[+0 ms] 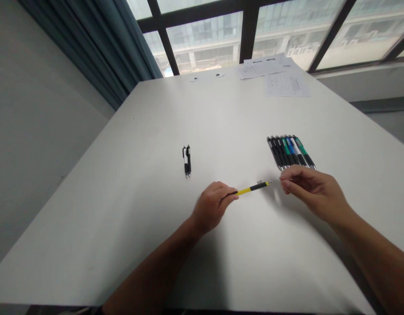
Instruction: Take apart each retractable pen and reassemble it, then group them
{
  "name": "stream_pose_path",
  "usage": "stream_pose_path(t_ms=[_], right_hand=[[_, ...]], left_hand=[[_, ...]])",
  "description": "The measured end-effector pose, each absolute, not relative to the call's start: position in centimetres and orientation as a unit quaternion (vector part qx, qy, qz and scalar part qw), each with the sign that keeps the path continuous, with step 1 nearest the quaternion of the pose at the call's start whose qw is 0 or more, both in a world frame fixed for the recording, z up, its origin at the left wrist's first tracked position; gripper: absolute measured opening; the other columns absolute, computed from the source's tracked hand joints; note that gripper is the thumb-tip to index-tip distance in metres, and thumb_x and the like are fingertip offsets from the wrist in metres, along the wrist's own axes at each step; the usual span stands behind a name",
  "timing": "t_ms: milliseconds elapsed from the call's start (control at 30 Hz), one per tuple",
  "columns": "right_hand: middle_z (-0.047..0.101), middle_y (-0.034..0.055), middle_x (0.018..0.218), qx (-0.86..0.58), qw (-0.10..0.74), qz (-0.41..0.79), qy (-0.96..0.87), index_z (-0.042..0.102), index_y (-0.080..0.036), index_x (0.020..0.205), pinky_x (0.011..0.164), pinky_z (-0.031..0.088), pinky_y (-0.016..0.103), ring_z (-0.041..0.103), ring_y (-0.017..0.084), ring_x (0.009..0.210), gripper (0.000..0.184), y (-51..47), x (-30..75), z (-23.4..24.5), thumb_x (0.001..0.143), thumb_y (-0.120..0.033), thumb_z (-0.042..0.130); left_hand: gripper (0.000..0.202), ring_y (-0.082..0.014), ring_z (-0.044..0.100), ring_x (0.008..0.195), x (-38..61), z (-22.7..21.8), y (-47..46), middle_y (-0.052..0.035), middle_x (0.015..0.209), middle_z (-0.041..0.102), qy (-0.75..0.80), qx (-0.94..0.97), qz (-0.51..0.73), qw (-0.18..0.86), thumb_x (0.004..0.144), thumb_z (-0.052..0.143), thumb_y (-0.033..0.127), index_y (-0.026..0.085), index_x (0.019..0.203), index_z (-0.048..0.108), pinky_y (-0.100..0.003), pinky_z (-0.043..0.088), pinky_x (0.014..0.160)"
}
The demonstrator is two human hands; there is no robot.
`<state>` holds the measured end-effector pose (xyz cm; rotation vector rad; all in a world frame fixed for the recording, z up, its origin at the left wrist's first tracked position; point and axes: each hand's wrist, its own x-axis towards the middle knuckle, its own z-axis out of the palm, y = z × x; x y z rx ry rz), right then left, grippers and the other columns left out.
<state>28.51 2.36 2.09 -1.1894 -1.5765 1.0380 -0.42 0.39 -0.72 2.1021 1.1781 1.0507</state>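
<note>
A yellow and black pen [251, 189] is pinched by its rear end in my left hand [213, 204]. Its thin bare tip points right, toward my right hand [315, 192]. Thumb and index finger of that right hand are pressed together just past the tip, with a small gap between; whatever they hold is too small to make out. A small greyish piece [259, 181] shows right beside the pen's black grip. Beyond my right hand lies a row of several pens [289, 152] with black, green, blue and white barrels. Two pens [186, 161], one white and black, one black, lie side by side further left.
Printed papers [287, 83] lie at the far right end of the white table [149, 131]. Two small white pieces with dark spots [220, 75] sit by the far edge. A blue curtain [106, 48] and windows stand behind.
</note>
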Motion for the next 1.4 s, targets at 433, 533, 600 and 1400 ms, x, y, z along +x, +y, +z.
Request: stream_pose_path(t_ms=[433,533,600,1400], right_hand=[[0.062,0.0022,0.079,-0.456,0.434,0.482,-0.609,0.070,-0.022,0.091,0.059,0.051,0.026,0.056,0.014,0.067,0.023,2.4,28.6,2.1,0.081,-0.035,0.086],[0.061,0.0017,0.077,-0.456,0.420,0.485,-0.617,0.069,-0.022,0.092,0.059,0.051,0.026,0.055,0.014,0.065,0.024,2.4,28.4,2.4,0.082,-0.037,0.085],[0.059,0.0009,0.076,-0.447,0.407,0.493,-0.626,0.068,-0.022,0.092,0.058,0.050,0.025,0.055,0.014,0.065,0.023,2.3,28.3,2.6,0.083,-0.036,0.084],[0.071,0.0080,0.084,-0.479,0.293,0.264,-0.784,0.073,-0.021,0.097,0.065,0.051,0.034,0.062,0.020,0.069,0.017,3.0,26.8,0.5,0.098,-0.032,0.061]], left_hand=[[0.015,-0.0185,0.068,0.088,-0.4,-0.9,0.3,-0.0074,0.093,0.075,0.420,0.788,0.378,0.245,0.099,0.067,0.025,0.016,0.105,0.077,-0.033,0.057,0.081],[0.015,-0.0184,0.068,0.088,-0.4,-0.9,0.3,-0.0074,0.094,0.075,0.416,0.792,0.375,0.243,0.099,0.067,0.025,0.016,0.105,0.077,-0.032,0.057,0.081],[0.015,-0.0184,0.068,0.088,-0.5,-0.9,0.3,-0.0074,0.094,0.075,0.413,0.799,0.367,0.236,0.099,0.067,0.025,0.016,0.105,0.078,-0.032,0.057,0.081],[0.011,-0.0173,0.068,0.086,-0.2,-0.6,0.4,-0.0064,0.091,0.075,0.438,0.773,0.385,0.249,0.097,0.069,0.022,0.016,0.102,0.077,-0.030,0.057,0.082]])
